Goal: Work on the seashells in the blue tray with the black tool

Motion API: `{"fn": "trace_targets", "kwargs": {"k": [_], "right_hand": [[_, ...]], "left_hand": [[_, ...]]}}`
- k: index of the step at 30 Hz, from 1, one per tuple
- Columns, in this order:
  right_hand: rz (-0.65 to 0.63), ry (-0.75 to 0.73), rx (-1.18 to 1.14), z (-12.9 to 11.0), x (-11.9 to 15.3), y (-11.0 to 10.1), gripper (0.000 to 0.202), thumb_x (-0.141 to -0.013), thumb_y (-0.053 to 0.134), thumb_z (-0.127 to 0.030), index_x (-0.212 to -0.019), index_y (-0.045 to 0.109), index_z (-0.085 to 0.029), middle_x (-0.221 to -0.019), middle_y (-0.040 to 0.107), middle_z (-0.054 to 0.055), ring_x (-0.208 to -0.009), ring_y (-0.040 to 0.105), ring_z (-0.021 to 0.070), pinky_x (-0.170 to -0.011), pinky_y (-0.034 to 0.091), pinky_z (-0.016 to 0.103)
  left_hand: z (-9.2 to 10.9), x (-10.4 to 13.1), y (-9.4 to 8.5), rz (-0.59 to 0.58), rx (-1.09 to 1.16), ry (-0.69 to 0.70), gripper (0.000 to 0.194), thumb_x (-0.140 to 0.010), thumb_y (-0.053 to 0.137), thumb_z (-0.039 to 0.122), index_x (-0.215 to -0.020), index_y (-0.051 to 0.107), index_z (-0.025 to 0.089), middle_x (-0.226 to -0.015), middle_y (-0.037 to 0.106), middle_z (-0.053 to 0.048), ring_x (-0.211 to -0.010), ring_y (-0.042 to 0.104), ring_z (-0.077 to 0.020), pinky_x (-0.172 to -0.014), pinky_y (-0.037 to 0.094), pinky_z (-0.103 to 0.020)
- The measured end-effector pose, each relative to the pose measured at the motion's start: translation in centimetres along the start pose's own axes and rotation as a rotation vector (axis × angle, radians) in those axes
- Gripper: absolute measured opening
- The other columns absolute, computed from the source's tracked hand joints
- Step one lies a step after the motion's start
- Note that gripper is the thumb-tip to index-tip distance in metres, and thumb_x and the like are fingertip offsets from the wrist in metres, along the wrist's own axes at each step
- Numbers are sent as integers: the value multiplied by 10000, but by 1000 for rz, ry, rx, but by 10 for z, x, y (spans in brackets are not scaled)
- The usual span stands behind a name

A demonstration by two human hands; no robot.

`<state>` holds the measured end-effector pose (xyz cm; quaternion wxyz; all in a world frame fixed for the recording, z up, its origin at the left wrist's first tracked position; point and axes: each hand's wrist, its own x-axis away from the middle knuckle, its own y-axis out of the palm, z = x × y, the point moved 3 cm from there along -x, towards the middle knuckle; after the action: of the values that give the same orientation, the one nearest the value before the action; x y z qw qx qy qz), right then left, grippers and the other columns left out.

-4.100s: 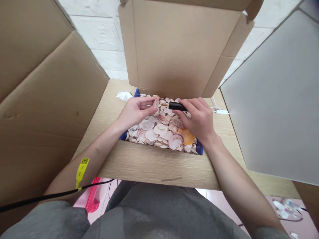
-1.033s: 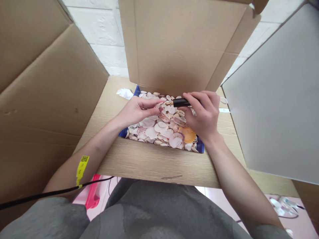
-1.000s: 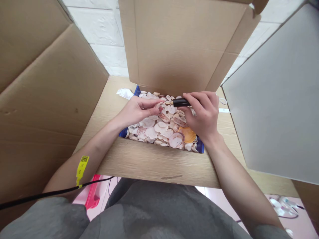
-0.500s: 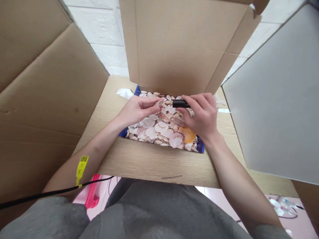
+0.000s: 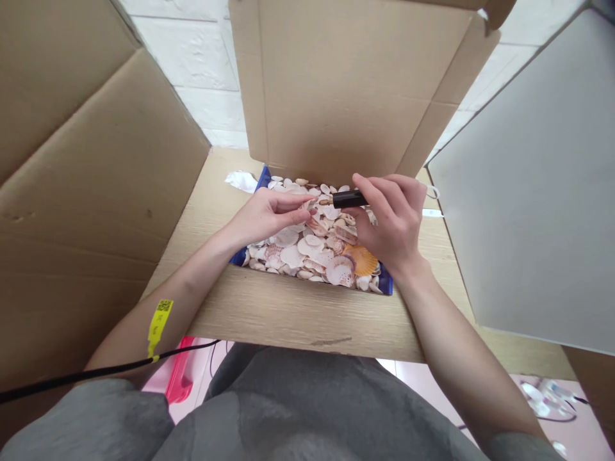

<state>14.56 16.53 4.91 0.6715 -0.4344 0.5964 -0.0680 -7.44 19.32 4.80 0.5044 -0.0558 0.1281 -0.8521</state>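
Note:
My left hand [image 5: 262, 216] pinches a small seashell [image 5: 309, 204] between thumb and fingertips above the shallow box, and the fingers partly cover it. In my right hand [image 5: 393, 221] is a slim black mini hand drill [image 5: 346, 199] with a brass chuck, its tip pointing left at the shell. Whether the bit touches the shell, I cannot tell. Below both hands, the box with blue end walls [image 5: 385, 282] is full of pale scallop and clam shells. An orange scallop shell [image 5: 361, 260] lies near its front right corner, close under my right wrist.
A cardboard panel [image 5: 346, 83] stands behind the box, with a cardboard wall [image 5: 96, 192] on the left and a grey panel [image 5: 533, 211] on the right. Crumpled white tissue [image 5: 241, 180] lies at the back left of the wooden table [image 5: 307, 320]. A black cable [image 5: 110, 368] crosses my left arm.
The drill has tilted, its chuck end now slightly lower than its back. My right index finger has lifted off the drill body. My left hand keeps its place with the shell.

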Motion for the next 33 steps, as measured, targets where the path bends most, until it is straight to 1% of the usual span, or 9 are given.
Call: {"fn": "trace_targets", "kwargs": {"k": [3,6,9,13,17,21,27,30,33], "right_hand": [[-41,35,3,2,-1,3,353,-904,548,-411,-1223,578,-264,-1097,671,61,-1047,548,253,-926,405,442],[-100,52,-26,4,-1,7,319,-909,527,-447,-1124,619,-230,-1057,684,69,-983,563,240,-869,434,408],[-172,62,-49,5,-1,10,349,-922,497,-473,-1098,627,-201,-999,695,77,-909,572,221,-811,447,368],[-268,77,-55,3,1,13,388,-947,439,-499,-1067,639,-189,-915,704,65,-821,600,192,-718,430,318],[-341,37,-71,-3,3,15,406,-967,393,-502,-1034,650,-195,-863,713,47,-788,627,171,-653,399,289],[-301,28,-53,-3,2,13,410,-955,416,-521,-1070,639,-196,-912,709,60,-835,624,178,-687,410,292],[-237,-57,-58,-1,-1,12,383,-942,462,-474,-1149,597,-181,-987,678,83,-896,574,205,-788,449,335],[-181,-70,-65,0,-1,10,377,-935,477,-458,-1193,576,-201,-1007,654,86,-903,548,217,-805,450,364],[-114,-78,-67,0,-1,8,368,-925,499,-453,-1199,576,-219,-1008,645,81,-909,538,219,-814,451,374]], "left_hand": [[-3,-1,-1,21,-48,16,416,-825,708,380,-1208,687,218,-1067,753,-66,-1008,701,-213,-909,548,-301],[-5,-1,-2,64,-65,25,421,-813,719,382,-1199,693,217,-1066,753,-66,-1002,701,-219,-907,551,-316],[-3,0,-2,106,-32,12,412,-803,732,357,-1185,702,207,-1080,750,-62,-1010,698,-233,-903,558,-334],[0,0,-1,171,7,1,367,-810,726,316,-1157,716,199,-1149,726,-45,-1072,674,-248,-936,550,-351],[-3,-1,0,140,-22,35,388,-794,742,319,-1164,713,205,-1143,728,-44,-1075,676,-246,-977,529,-359],[-6,-2,0,139,-23,34,407,-781,751,331,-1166,710,206,-1145,725,-54,-1077,678,-254,-973,531,-371],[-1,0,1,127,39,-31,440,-772,757,338,-1186,703,200,-1079,750,-69,-969,709,-233,-887,563,-348],[2,0,1,113,47,-60,447,-765,763,340,-1189,701,216,-1053,759,-57,-926,710,-216,-820,572,-315],[4,1,0,102,45,-65,432,-757,772,331,-1173,709,232,-1078,752,-46,-922,705,-204,-806,567,-294]]}}
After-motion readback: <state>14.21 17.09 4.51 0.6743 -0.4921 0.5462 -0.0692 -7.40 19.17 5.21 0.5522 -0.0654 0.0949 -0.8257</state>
